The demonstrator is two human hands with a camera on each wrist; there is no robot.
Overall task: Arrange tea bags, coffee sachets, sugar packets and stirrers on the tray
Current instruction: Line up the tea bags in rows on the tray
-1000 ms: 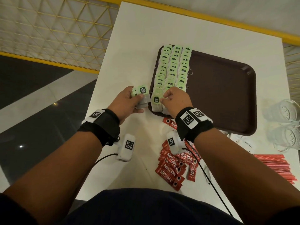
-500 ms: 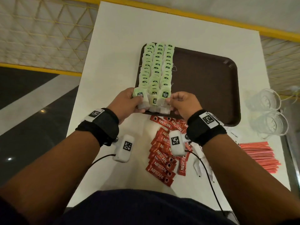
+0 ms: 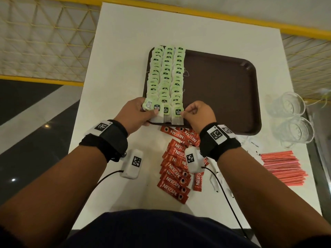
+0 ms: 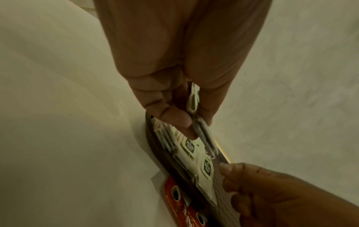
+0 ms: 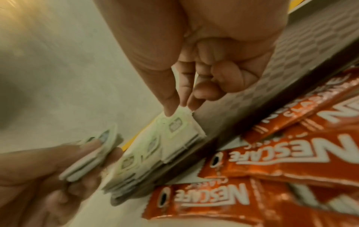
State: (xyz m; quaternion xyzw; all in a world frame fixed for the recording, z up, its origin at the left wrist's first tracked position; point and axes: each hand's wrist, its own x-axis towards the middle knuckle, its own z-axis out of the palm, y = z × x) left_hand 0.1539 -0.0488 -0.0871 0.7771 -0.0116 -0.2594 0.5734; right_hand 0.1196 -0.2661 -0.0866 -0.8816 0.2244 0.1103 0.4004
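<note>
The tray's [image 3: 222,93] right half lies bare. Tea bags [image 3: 165,76] fill its left side; sachets [image 3: 176,169] crowd the table's [image 3: 125,51] near edge, glasses [image 3: 290,119] and stirrers [image 3: 281,167] its right edge.

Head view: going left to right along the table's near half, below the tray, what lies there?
Red coffee sachets → white sugar packets, partly hidden by the right arm → pink stirrers; the two glasses stand just beyond the stirrers.

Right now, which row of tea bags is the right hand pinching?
The right hand pinches the nearest tea bag of the rightmost row, beside the tray's bare part; the other rows lie leftward.
</note>
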